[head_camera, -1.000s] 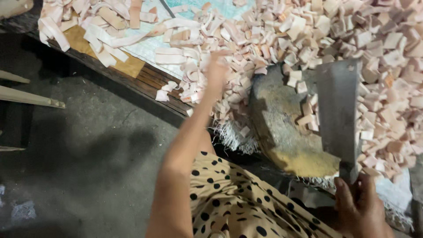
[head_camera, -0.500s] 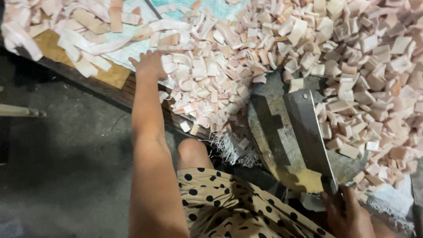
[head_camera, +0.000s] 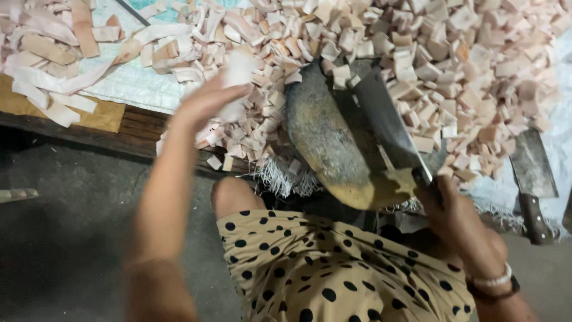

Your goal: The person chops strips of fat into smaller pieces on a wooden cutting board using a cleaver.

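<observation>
Pale strip point(head_camera: 238, 67) — left hand point(head_camera: 205, 101) | cleaver point(head_camera: 387, 122) — right hand point(head_camera: 456, 217)

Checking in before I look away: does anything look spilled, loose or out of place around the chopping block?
Yes. A few pale cut pieces lie at the very edge of the platform, off the woven sheet. A second cleaver lies loose at the far right, handle hanging over the sheet's fringe. The right hand grips the working cleaver.

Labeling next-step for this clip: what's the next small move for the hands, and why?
Probably lay the pale strip, which the left hand holds, on the round chopping block. The block's near part lies bare, and the right hand already grips the cleaver resting across it.
</observation>
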